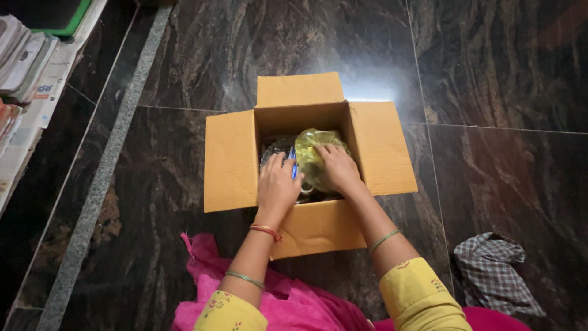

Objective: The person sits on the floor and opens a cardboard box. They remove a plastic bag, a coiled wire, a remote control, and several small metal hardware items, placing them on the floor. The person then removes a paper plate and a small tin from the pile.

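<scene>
An open brown cardboard box (233,159) sits on the dark stone floor with its flaps spread out. Both my hands reach down inside it. My right hand (335,170) rests on a crumpled yellow-green plastic bag (312,147) in the middle of the box. My left hand (277,184) presses down beside the bag on dark, shiny contents, with something small and blue (293,168) showing at its fingertips. What lies under the hands is hidden. Bangles circle both wrists.
A checked cloth (493,273) lies crumpled on the floor at the right. Stacked papers and books (24,61) line the left edge. Pink fabric (294,300) spreads on the floor just in front of me.
</scene>
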